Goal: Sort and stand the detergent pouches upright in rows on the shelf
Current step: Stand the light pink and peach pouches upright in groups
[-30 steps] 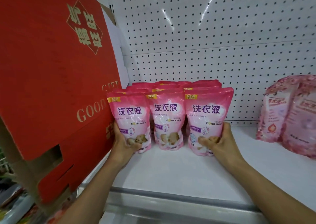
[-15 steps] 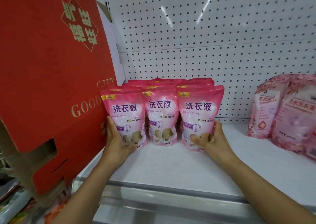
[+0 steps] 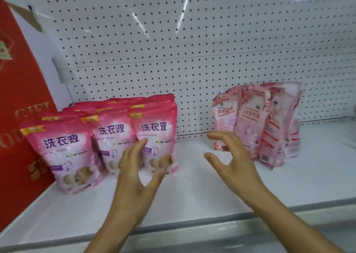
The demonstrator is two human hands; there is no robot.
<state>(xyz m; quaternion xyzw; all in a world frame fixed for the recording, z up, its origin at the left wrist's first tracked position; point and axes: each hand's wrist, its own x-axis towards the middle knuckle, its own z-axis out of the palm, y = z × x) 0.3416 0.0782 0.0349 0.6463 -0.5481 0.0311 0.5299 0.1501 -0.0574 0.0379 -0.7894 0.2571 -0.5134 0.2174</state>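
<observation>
Reaching both hands, left (image 3: 134, 168) and right (image 3: 233, 162), open and empty, toward leaning pouches (image 3: 258, 123) at 2 o'clock: grip low, square them upright.

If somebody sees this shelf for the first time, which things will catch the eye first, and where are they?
First, the bright pink detergent pouches standing upright in tidy rows at the left of the white shelf, beside a big red gift box. Next, the left hand and right hand, both open, in front. At the right, paler pink pouches lean together against the pegboard.
</observation>
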